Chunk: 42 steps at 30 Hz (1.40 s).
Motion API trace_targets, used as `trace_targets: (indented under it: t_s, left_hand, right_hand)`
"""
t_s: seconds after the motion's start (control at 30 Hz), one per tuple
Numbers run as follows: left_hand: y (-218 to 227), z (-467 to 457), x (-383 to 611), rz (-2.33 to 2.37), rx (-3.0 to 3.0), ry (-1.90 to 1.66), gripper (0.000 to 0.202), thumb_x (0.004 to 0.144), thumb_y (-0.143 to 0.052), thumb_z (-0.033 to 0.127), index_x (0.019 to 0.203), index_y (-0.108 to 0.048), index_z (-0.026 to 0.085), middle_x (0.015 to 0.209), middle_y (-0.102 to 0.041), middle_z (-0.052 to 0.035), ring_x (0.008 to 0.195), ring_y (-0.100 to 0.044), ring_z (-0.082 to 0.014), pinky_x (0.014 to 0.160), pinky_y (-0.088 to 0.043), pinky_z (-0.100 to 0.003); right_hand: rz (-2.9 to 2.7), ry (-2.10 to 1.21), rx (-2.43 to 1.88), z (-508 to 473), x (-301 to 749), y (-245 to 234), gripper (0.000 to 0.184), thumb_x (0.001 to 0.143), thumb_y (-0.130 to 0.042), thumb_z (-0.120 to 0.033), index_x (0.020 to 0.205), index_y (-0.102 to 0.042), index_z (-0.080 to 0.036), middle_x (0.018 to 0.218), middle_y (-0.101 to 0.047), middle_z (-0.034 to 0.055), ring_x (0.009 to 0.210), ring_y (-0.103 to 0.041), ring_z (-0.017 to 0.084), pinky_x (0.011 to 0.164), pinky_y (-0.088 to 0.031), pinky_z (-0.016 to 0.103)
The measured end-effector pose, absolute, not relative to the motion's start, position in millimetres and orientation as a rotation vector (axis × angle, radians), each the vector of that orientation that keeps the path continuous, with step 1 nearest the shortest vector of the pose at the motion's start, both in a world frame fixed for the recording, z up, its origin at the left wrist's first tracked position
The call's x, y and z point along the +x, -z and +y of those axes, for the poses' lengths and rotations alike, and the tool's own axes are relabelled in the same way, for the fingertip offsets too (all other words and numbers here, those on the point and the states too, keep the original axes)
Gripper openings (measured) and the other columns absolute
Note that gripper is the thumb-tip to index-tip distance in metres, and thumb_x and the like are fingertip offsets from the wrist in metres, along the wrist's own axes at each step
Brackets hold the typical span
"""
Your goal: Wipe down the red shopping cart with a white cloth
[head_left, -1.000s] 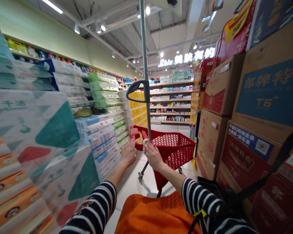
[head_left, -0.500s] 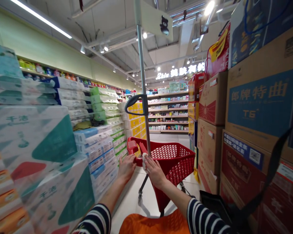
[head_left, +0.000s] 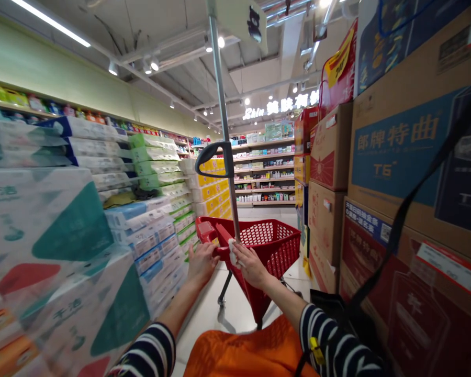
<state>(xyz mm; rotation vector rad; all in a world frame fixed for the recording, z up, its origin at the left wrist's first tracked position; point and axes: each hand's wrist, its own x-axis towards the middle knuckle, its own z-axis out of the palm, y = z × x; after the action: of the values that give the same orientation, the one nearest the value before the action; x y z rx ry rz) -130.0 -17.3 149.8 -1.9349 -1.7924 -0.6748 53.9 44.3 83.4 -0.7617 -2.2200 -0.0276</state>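
Note:
A red plastic shopping cart (head_left: 282, 251) with a perforated basket stands in front of me. My left hand (head_left: 202, 262) is closed on the near left corner of its red rim. With its fingers pressed together, my right hand (head_left: 251, 267) holds a white cloth (head_left: 233, 251) against the near edge, close to the foot of a metal pole (head_left: 222, 94). The cloth is crumpled and partly covered by my fingers. Up the pole sits a dark grey loop handle (head_left: 215, 159); a pale sign with a bear (head_left: 255, 23) tops it.
Stacked tissue packs (head_left: 153, 235) and large wrapped bundles (head_left: 43, 220) line the left side. Cardboard cartons (head_left: 400, 136) rise close on the right, with a black strap (head_left: 404, 220) crossing before them. Shelves of small goods (head_left: 265, 173) stand at the back.
My view has shifted a little to the right, so the cart and shelves sit further left. Both hands remain at the cart's near edge, the cloth still under my right hand.

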Motion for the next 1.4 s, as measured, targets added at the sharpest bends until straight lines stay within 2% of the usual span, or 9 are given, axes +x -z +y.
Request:
trace_targets:
  t_s: [0.23,0.3,0.4,0.47,0.57,0.87,0.93,1.1,1.4]
  left_hand:
    - [-149.9,-23.2,-100.8,-1.625,-2.043,0.684,0.025,0.080,-0.051,0.028,0.103,-0.061,0.026,0.103,-0.064,-0.0032,0.099,-0.053,-0.0222,0.102,-0.023,-0.050]
    - [-149.1,-21.2,-98.5,-1.540,-2.133,0.675,0.032,0.083,-0.047,0.028,0.113,-0.056,0.026,0.112,-0.062,-0.0042,0.105,-0.051,-0.0211,0.104,-0.021,-0.048]
    - [-146.9,-11.3,-103.6,-1.632,-2.136,0.640,0.045,0.084,-0.043,0.031,0.129,-0.043,0.022,0.132,-0.047,-0.0085,0.121,-0.041,-0.0227,0.105,-0.022,-0.049]
    - [-144.5,-2.6,-106.7,-1.763,-2.093,0.591,0.049,0.085,-0.041,0.034,0.132,-0.039,0.023,0.139,-0.039,-0.0084,0.128,-0.034,-0.0240,0.105,-0.022,-0.051]
    - [-140.8,6.0,-99.9,-1.825,-2.089,0.540,0.046,0.086,-0.039,0.035,0.131,-0.040,0.026,0.138,-0.041,-0.0057,0.129,-0.032,-0.0225,0.106,-0.019,-0.052]
    - [-150.0,-4.5,-58.9,-1.707,-2.087,0.639,0.042,0.085,-0.040,0.032,0.125,-0.047,0.022,0.128,-0.051,-0.0080,0.118,-0.043,-0.0216,0.105,-0.022,-0.048]
    - [-154.1,-1.8,-67.7,-1.737,-2.061,0.654,0.044,0.085,-0.039,0.035,0.126,-0.046,0.020,0.128,-0.051,-0.0092,0.118,-0.043,-0.0214,0.106,-0.021,-0.047]
    - [-150.7,9.3,-93.3,-1.994,-1.962,0.502,0.053,0.085,-0.035,0.042,0.133,-0.038,0.020,0.139,-0.038,-0.0114,0.128,-0.032,-0.0266,0.104,-0.017,-0.057]
    - [-148.8,-6.5,-58.4,-1.855,-1.995,0.524,0.054,0.083,-0.041,0.046,0.130,-0.042,0.020,0.133,-0.045,-0.0119,0.122,-0.038,-0.0273,0.106,-0.015,-0.056]
  right_hand:
    - [-1.952,-0.076,-0.696,37.7,75.9,-82.3,0.051,0.081,-0.043,-0.017,0.132,-0.042,-0.022,0.134,-0.045,0.0078,0.124,-0.039,0.020,0.103,-0.031,0.042]
    - [-1.892,-0.106,-0.709,35.3,87.9,-84.8,0.049,0.080,-0.044,-0.018,0.129,-0.045,-0.021,0.131,-0.049,0.0083,0.122,-0.042,0.021,0.101,-0.033,0.043]
    - [-1.839,-0.161,-0.730,33.5,108.7,-90.0,0.050,0.076,-0.044,-0.017,0.126,-0.049,-0.020,0.128,-0.052,0.0078,0.120,-0.044,0.022,0.100,-0.036,0.044]
    - [-1.791,-0.203,-0.771,31.5,119.0,-95.3,0.052,0.074,-0.042,-0.016,0.125,-0.049,-0.021,0.126,-0.054,0.0063,0.117,-0.047,0.022,0.099,-0.038,0.043]
    - [-1.757,-0.200,-0.832,23.5,119.8,-106.9,0.054,0.073,-0.039,-0.015,0.126,-0.047,-0.020,0.123,-0.055,0.0057,0.112,-0.051,0.020,0.096,-0.041,0.040]
    - [-2.014,0.290,-1.094,-11.1,87.8,-136.0,0.045,0.080,-0.043,-0.017,0.125,-0.048,-0.019,0.130,-0.050,0.0087,0.120,-0.041,0.025,0.103,-0.021,0.047]
    - [-2.003,0.348,-1.093,-12.6,99.6,-135.7,0.043,0.082,-0.042,-0.018,0.124,-0.048,-0.021,0.129,-0.050,0.0076,0.119,-0.042,0.023,0.103,-0.020,0.045]
    - [-1.894,0.428,-1.182,-5.0,126.2,-131.2,0.037,0.086,-0.039,-0.021,0.121,-0.050,-0.020,0.124,-0.055,0.0082,0.115,-0.046,0.022,0.101,-0.021,0.044]
    - [-1.778,0.387,-1.377,23.3,120.9,-135.1,0.042,0.080,-0.040,-0.016,0.120,-0.051,-0.015,0.124,-0.053,0.0128,0.118,-0.042,0.026,0.102,-0.015,0.054]
